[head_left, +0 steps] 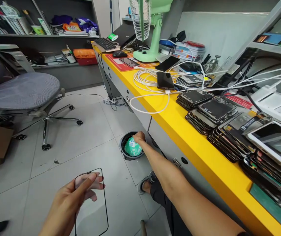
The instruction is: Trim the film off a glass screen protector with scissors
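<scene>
glass phone screen [93, 214]: in left hand [69, 205], long axis pointing away from body, nearer than the bin [122, 147] and left of it.
left hand: closed on the glass, fingers across its upper end.
right hand [138, 137]: at bin rim, above green bag [133, 148]; grip unclear.
bench [199, 164]: right of bin, carrying stacked phone screens [216, 109].

I can't read any text from here: the print on the green bag [133, 147] and the red card [239, 100] is too blurred.

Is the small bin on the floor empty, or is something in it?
Not empty: a crumpled green-and-white plastic bag lies inside the small bin, just below the right hand.
</scene>
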Action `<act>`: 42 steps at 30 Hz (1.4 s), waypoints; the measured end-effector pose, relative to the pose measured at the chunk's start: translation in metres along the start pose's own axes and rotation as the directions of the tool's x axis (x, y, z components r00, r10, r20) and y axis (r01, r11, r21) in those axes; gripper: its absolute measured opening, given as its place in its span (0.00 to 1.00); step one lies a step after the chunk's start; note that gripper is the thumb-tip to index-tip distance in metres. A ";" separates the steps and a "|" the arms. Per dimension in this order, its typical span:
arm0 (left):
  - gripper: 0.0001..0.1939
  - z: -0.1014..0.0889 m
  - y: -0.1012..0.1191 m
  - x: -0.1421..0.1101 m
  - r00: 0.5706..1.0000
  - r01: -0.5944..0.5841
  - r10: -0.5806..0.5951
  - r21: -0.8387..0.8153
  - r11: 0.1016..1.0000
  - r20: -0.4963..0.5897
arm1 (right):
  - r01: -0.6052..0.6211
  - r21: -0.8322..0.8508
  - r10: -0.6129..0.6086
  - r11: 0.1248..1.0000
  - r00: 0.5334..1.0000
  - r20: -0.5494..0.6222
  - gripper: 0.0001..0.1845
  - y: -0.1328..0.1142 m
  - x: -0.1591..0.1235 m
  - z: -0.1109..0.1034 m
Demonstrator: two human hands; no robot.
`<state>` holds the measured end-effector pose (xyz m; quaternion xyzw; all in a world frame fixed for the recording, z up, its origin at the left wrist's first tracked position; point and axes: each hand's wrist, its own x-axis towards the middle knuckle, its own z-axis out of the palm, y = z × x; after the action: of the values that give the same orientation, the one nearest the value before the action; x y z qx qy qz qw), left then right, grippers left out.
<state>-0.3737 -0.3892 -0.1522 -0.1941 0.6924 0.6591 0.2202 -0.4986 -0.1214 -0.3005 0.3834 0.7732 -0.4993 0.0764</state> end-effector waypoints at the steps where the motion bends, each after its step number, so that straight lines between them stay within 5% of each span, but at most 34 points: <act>1: 0.13 0.001 0.000 -0.002 1.000 -0.001 0.001 0.001 1.000 0.003 | -0.013 0.001 0.013 1.000 1.000 0.006 0.19 0.000 -0.002 -0.002; 9: 0.15 0.010 0.001 -0.008 0.997 -0.063 0.061 0.033 0.997 0.039 | -0.090 0.144 0.070 0.985 0.988 0.137 0.19 -0.004 -0.023 -0.017; 13: 0.15 0.033 0.018 -0.023 0.955 -0.239 0.227 0.044 0.970 0.190 | -0.084 0.282 0.026 0.956 0.979 0.203 0.19 -0.007 -0.068 -0.024; 17: 0.10 0.067 0.041 -0.063 0.816 -0.411 0.398 -0.062 0.909 0.420 | 0.018 0.459 -0.129 0.888 0.969 0.211 0.18 0.009 -0.160 -0.057; 21: 0.09 0.092 0.050 -0.121 0.576 -0.494 0.462 -0.163 0.854 0.674 | 0.239 0.625 -0.316 0.743 0.949 0.013 0.15 0.053 -0.286 -0.130; 26: 0.08 0.119 0.042 -0.207 0.319 -0.493 0.414 -0.224 0.841 0.853 | 0.527 0.642 -0.417 0.557 0.846 -0.332 0.17 0.107 -0.454 -0.220; 31: 0.10 0.153 0.023 -0.299 0.056 -0.427 0.298 -0.247 0.870 0.953 | 0.651 0.541 -0.387 0.533 0.756 -0.529 0.14 0.139 -0.574 -0.253; 36: 0.10 0.186 0.002 -0.363 -0.042 -0.405 0.229 -0.226 0.886 0.973 | 0.704 0.473 -0.307 0.530 0.679 -0.667 0.12 0.169 -0.620 -0.268; 42: 0.11 0.252 -0.026 -0.395 -0.067 -0.376 0.123 -0.139 0.916 0.990 | 0.719 0.412 -0.197 0.560 0.598 -0.777 0.14 0.209 -0.622 -0.313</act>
<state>-0.0199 -0.1473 0.0389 0.4819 0.4079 0.5620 0.5344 0.1559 -0.1394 0.0156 0.2955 0.5751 -0.5830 -0.4920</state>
